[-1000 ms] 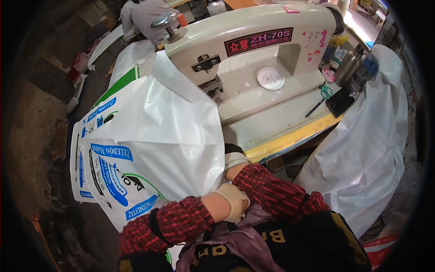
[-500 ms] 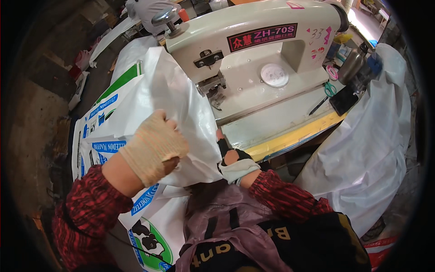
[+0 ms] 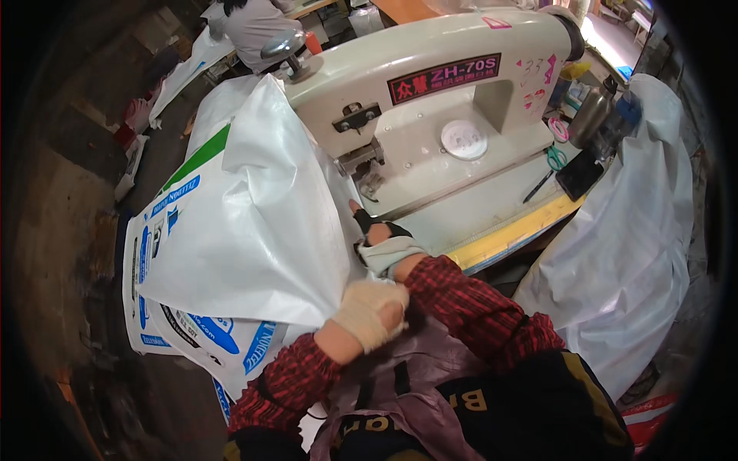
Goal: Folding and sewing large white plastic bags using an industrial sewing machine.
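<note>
A large white woven sack (image 3: 254, 238) with blue and green print spreads over the left side of a cream industrial sewing machine (image 3: 430, 61). Its right edge runs up to the stitching head (image 3: 357, 157). My right hand (image 3: 380, 234), in a dark fingerless glove with a pale cuff, grips that edge just below the head, index finger pointing up along it; its other fingers are partly hidden. Close below, at the sack's near corner, my left hand (image 3: 373, 311) in a cream knitted glove is closed on the sack's edge. Its fingertips are turned out of sight.
A yellow-edged machine table (image 3: 492, 238) holds a pen (image 3: 538, 187), teal scissors (image 3: 556, 157), a black phone (image 3: 582, 177) and a metal bottle (image 3: 593, 115). White sack material (image 3: 615, 253) hangs at the right. Another person (image 3: 257, 34) sits beyond the machine.
My left hand has moved right and nearer, from the sack's middle to its near corner. My right hand has shifted slightly up and left. The sack lies flatter.
</note>
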Demonstrator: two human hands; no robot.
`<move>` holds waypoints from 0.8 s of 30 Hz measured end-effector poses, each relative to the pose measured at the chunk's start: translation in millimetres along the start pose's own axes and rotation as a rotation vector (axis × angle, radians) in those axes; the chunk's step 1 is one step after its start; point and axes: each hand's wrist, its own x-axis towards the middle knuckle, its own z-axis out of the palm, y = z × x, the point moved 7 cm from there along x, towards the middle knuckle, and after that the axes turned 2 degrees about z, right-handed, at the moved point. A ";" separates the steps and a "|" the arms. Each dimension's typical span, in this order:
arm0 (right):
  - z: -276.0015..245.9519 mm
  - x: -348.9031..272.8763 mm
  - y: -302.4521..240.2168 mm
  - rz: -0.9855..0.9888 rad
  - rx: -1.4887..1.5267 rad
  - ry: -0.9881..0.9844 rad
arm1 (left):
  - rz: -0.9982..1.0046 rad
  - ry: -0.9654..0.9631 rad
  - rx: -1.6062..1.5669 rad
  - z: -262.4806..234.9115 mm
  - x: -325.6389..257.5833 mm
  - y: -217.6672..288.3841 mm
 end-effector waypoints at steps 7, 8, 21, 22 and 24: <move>-21.2 6.7 29.7 -0.208 1.066 0.166 | -0.097 0.228 0.068 -56.7 47.3 -87.9; -26.6 -7.6 9.3 -0.031 1.309 -0.001 | -0.186 0.137 0.060 -63.4 51.4 -103.9; -51.3 -40.2 -45.4 -0.315 0.449 0.245 | -0.042 0.545 0.205 -162.2 -128.3 -102.9; -67.0 -52.3 -80.9 -0.311 0.364 0.263 | -0.067 0.555 0.215 -170.0 -151.8 -88.5; -86.4 -72.1 -127.5 -0.641 0.295 0.530 | -0.070 0.604 0.248 -179.6 -186.4 -63.9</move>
